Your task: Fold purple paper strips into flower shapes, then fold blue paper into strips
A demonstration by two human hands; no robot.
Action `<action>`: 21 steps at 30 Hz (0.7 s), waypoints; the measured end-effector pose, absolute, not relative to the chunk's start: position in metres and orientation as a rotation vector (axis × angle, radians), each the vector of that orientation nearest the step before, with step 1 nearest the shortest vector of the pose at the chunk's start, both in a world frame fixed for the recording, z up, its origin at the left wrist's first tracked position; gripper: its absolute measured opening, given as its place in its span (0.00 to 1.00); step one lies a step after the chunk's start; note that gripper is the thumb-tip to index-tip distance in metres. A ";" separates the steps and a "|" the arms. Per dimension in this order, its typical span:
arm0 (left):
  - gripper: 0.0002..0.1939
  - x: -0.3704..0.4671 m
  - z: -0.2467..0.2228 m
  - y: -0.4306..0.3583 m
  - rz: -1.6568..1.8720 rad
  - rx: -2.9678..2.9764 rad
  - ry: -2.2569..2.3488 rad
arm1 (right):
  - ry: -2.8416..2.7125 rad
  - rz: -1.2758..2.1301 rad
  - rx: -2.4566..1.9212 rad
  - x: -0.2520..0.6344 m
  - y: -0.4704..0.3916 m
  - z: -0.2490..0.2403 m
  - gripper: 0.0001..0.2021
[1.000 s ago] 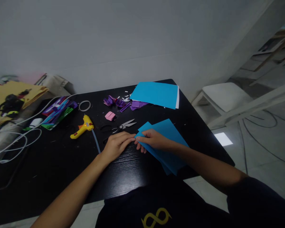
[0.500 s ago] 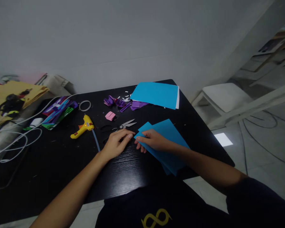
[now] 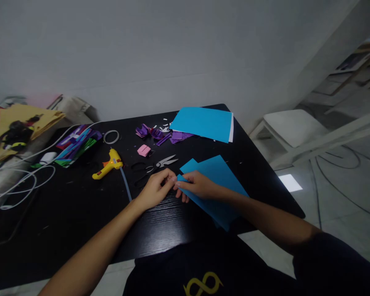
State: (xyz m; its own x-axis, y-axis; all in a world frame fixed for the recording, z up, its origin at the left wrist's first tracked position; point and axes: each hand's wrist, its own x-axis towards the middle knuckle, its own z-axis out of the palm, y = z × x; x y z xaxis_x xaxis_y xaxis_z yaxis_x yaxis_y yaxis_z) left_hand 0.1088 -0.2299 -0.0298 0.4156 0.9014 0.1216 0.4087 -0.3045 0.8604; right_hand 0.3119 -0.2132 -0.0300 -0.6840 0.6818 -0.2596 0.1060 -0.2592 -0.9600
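My right hand [image 3: 200, 185] is closed on a blue sheet of paper [image 3: 200, 203], thumb on top and fingers curled beneath. The sheet slants down toward the table's front edge. At its upper left corner, my left hand [image 3: 158, 187] is closed in a pinch, its fingertips meeting those of my right hand; the exact grip there is partly hidden. More blue paper [image 3: 221, 172] lies flat under and behind my right hand. Just beyond my left hand, scissors [image 3: 160, 163] with black handles lie with their blades apart.
A yellow glue gun [image 3: 111, 163] with a glue stick lies left on the black table [image 3: 80, 230]. Behind are a pink folded paper [image 3: 144, 150], purple scraps [image 3: 156, 133], a tape ring [image 3: 111, 136] and a stack of blue sheets [image 3: 203, 123]. White cables [image 3: 33, 174] run at far left.
My left fingertips have moved slightly right and closed together at the paper's corner. The corner of the held sheet has shifted a little. The other things lie as before.
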 end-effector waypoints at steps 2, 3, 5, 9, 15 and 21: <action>0.14 0.107 -0.029 -0.228 0.810 1.895 1.153 | -1.606 2.018 -0.955 0.314 -0.212 -0.030 0.09; 0.14 0.105 -0.029 -0.227 0.823 1.893 1.174 | -1.604 2.032 -0.962 0.314 -0.211 -0.031 0.10; 0.15 0.103 -0.029 -0.225 0.865 1.869 1.210 | -1.596 2.064 -0.981 0.316 -0.209 -0.031 0.11; 0.16 0.102 -0.029 -0.224 0.921 1.701 1.226 | -1.557 2.089 -1.001 0.316 -0.208 -0.031 0.12; 0.19 0.106 -0.029 -0.224 0.846 1.494 1.154 | -1.552 2.092 -1.005 0.315 -0.209 -0.031 0.10; 0.20 0.100 -0.026 -0.221 0.915 1.378 1.154 | -1.535 2.194 -0.979 0.319 -0.205 -0.022 0.13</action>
State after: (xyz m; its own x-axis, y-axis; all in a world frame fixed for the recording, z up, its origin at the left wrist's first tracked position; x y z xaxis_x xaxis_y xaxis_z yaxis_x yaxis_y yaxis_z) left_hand 0.1002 -0.2206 -0.0263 0.2369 0.9688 -0.0723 0.1498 0.0371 0.9880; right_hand 0.3191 -0.2049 -0.0224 -0.7271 0.5828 -0.3628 0.1411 -0.3903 -0.9098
